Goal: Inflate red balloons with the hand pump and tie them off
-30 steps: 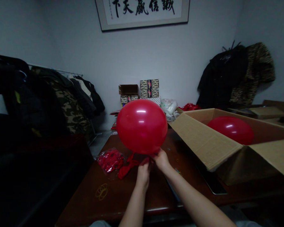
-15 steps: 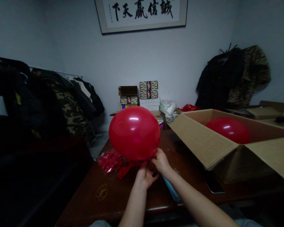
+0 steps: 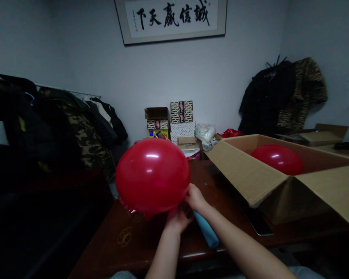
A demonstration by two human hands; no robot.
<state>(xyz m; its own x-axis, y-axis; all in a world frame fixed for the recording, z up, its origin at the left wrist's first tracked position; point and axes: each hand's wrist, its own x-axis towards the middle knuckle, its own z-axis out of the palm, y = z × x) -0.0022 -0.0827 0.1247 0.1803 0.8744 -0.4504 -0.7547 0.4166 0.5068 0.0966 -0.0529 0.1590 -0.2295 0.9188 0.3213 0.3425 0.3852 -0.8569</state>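
A large inflated red balloon [image 3: 152, 174] fills the middle of the head view, its lower right end at my fingers. My left hand [image 3: 177, 220] is under that end, palm up, fingers bent around the neck, which is mostly hidden. From the right, my right hand [image 3: 195, 198] pinches at the same end, its fingertips partly behind the balloon. Below my right forearm a light blue tube-shaped object [image 3: 206, 230] lies on the dark wooden table [image 3: 151, 252]. A shiny clear bag with red contents [image 3: 128, 207] peeks out under the balloon.
To the right stands an open cardboard box [image 3: 250, 174] with another red balloon [image 3: 277, 159] inside. A phone-like black slab [image 3: 257, 221] lies beside it. Thin yellowish rings [image 3: 124, 237] rest at the table's left. Stacked boxes [image 3: 182, 112] stand at the back; coats [image 3: 87, 128] hang left.
The balloon has moved left and slightly down, tilting away from my hands and covering most of the red bag. Both hands stay at its neck. The view has shifted slightly.
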